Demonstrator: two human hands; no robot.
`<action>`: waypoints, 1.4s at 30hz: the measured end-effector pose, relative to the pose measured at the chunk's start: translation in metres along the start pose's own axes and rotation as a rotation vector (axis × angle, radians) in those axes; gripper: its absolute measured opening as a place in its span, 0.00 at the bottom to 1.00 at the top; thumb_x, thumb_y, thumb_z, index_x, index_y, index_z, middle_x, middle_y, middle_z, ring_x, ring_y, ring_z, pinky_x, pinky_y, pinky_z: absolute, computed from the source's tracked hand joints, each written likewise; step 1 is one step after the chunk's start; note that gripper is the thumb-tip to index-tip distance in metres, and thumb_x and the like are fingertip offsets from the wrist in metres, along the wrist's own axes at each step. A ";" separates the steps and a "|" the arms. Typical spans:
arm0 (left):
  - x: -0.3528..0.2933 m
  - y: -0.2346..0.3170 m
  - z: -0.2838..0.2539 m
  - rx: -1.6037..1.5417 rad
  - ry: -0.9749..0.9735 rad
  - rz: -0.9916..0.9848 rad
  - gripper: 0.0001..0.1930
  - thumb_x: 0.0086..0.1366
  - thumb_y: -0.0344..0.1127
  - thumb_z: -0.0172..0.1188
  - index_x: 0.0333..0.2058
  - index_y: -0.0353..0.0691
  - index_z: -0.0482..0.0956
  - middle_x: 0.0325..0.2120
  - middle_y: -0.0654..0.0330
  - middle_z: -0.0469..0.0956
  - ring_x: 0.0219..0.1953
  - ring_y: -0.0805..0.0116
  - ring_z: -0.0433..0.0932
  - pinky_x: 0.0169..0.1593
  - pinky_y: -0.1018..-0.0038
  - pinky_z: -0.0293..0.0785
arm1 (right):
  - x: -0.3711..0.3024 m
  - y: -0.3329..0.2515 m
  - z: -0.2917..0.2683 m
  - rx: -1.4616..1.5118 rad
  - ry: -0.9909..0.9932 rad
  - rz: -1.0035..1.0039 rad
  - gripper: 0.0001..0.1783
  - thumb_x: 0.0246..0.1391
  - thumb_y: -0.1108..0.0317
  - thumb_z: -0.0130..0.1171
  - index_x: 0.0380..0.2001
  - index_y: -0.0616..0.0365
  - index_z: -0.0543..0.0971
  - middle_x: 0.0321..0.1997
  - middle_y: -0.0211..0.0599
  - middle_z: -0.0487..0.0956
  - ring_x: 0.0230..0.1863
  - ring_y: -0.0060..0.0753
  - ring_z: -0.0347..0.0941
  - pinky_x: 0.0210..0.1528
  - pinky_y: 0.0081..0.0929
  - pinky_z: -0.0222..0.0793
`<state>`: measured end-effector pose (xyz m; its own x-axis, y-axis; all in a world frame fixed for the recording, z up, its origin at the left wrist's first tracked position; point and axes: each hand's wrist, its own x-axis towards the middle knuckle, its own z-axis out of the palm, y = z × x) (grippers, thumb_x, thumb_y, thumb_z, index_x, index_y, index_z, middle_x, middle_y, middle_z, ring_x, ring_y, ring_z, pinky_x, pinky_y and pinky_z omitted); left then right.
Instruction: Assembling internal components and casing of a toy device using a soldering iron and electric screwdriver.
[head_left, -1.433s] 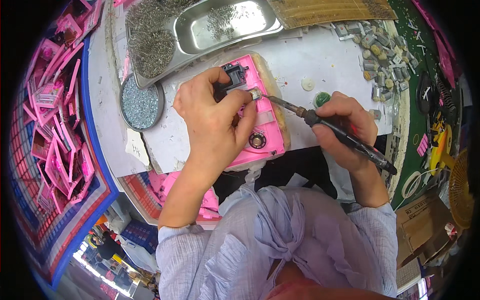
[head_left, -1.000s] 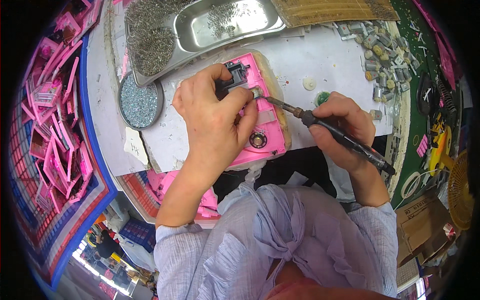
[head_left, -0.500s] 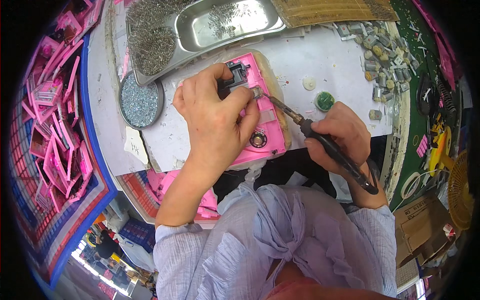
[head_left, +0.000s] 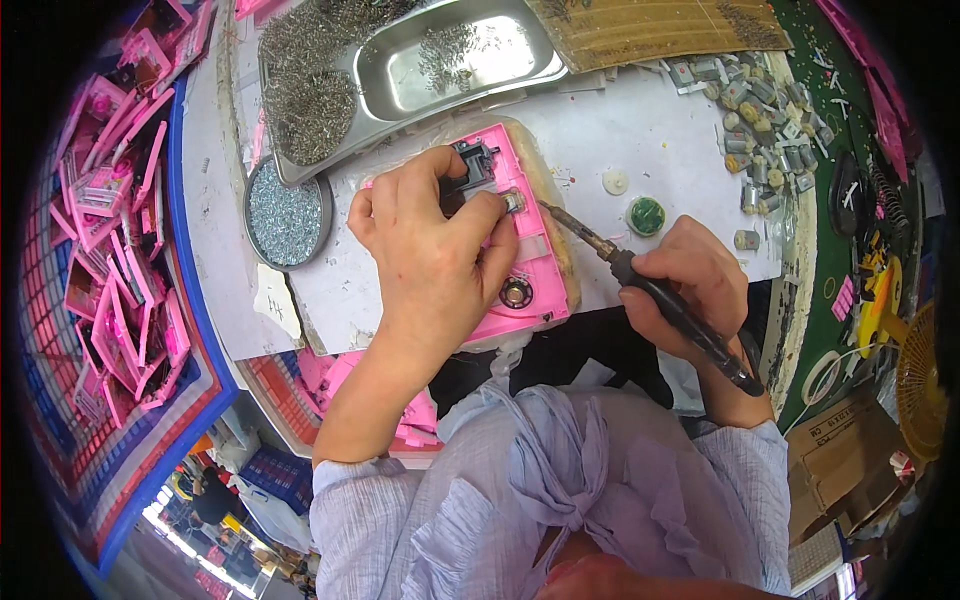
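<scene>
A pink plastic housing [head_left: 543, 283] lies on a pale padded block on the table. Set into it are a dark grey mechanism [head_left: 474, 163], a small metal motor [head_left: 514, 201] and a round speaker [head_left: 516, 293]. My left hand [head_left: 430, 225] rests over the housing's left side, thumb and forefinger closed beside the motor; whatever is between them is hidden. In my right hand [head_left: 697, 285] is a soldering iron [head_left: 672, 300] with a black handle. Its tip is just right of the motor, apart from it, over the housing's right edge.
Behind the housing stands a metal tray [head_left: 375, 130] with many small metal parts. A round dish [head_left: 287, 215] of tiny silvery pieces sits at left. Small motors [head_left: 765, 130] are heaped at far right, near a green round container [head_left: 646, 215]. Pink housings [head_left: 120, 270] fill a basket at left.
The soldering iron's tip has drawn back to the right, away from the motor. My left hand keeps its place on the housing. The whole view has shifted slightly.
</scene>
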<state>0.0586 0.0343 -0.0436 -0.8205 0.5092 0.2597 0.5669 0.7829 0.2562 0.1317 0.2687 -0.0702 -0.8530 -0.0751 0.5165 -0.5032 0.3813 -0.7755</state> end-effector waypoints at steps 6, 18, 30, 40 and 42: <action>-0.004 0.001 0.001 0.010 0.023 0.028 0.11 0.48 0.38 0.72 0.33 0.47 0.85 0.44 0.57 0.73 0.45 0.60 0.71 0.54 0.61 0.56 | -0.002 -0.001 -0.004 -0.008 -0.012 0.008 0.19 0.41 0.76 0.73 0.39 0.59 0.78 0.23 0.33 0.75 0.20 0.35 0.68 0.23 0.29 0.61; -0.049 -0.058 -0.041 0.048 -0.141 -0.192 0.12 0.59 0.30 0.69 0.42 0.39 0.82 0.38 0.50 0.79 0.36 0.59 0.79 0.45 0.69 0.73 | 0.012 -0.005 0.000 0.017 -0.028 0.020 0.16 0.46 0.73 0.72 0.38 0.63 0.78 0.23 0.35 0.76 0.21 0.31 0.67 0.23 0.26 0.59; -0.028 -0.031 -0.003 -1.397 0.213 -0.630 0.07 0.67 0.24 0.63 0.42 0.28 0.80 0.34 0.56 0.83 0.31 0.76 0.81 0.35 0.81 0.80 | 0.058 -0.035 0.056 0.335 0.023 0.423 0.21 0.53 0.74 0.69 0.51 0.60 0.78 0.40 0.38 0.82 0.39 0.21 0.78 0.43 0.20 0.74; -0.034 -0.038 -0.006 -1.334 0.077 -0.653 0.09 0.68 0.29 0.63 0.43 0.30 0.82 0.33 0.59 0.84 0.29 0.79 0.78 0.32 0.84 0.74 | 0.085 -0.021 0.097 0.243 -0.062 0.316 0.21 0.52 0.76 0.66 0.51 0.55 0.80 0.42 0.40 0.82 0.40 0.36 0.81 0.43 0.29 0.76; -0.034 -0.040 -0.006 -1.347 0.074 -0.629 0.09 0.69 0.30 0.62 0.43 0.31 0.82 0.33 0.60 0.84 0.28 0.80 0.78 0.31 0.85 0.73 | 0.085 -0.019 0.098 0.216 -0.078 0.304 0.21 0.52 0.76 0.66 0.51 0.55 0.79 0.42 0.40 0.82 0.40 0.34 0.81 0.43 0.29 0.76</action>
<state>0.0647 -0.0167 -0.0567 -0.9684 0.1700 -0.1826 -0.1967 -0.0698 0.9780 0.0551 0.1651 -0.0466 -0.9716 -0.0619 0.2285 -0.2362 0.1942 -0.9521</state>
